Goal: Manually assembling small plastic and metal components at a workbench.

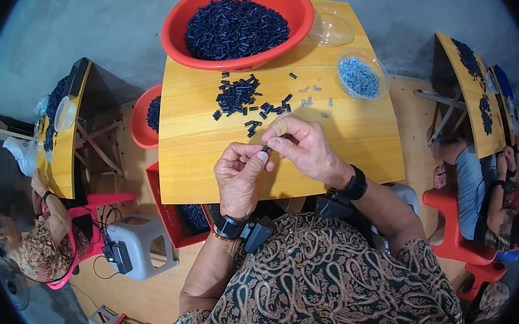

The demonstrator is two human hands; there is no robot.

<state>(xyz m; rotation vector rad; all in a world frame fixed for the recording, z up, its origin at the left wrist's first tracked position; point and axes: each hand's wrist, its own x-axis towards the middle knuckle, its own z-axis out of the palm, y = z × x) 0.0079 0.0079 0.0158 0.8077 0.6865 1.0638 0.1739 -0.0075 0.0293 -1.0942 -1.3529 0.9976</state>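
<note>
Over the near half of the yellow table (198, 167), my left hand (239, 176) pinches a small black plastic piece (265, 149) between thumb and fingers. My right hand (308, 148) meets it there, thumb and forefinger closed at the same piece; a tan wrap covers one of its fingers. Whether a screw sits between the right fingertips is hidden. Just beyond my hands lies a loose pile of black plastic pieces (236, 95). To its right, several small silvery screws (308, 102) are scattered on the wood.
A red basin (175, 46) heaped with black pieces stands at the far edge. Beside it are an empty clear tub (331, 27) and a clear tub of silvery screws (360, 76). Red containers (164, 213) stand left of the table. People sit at tables on both sides.
</note>
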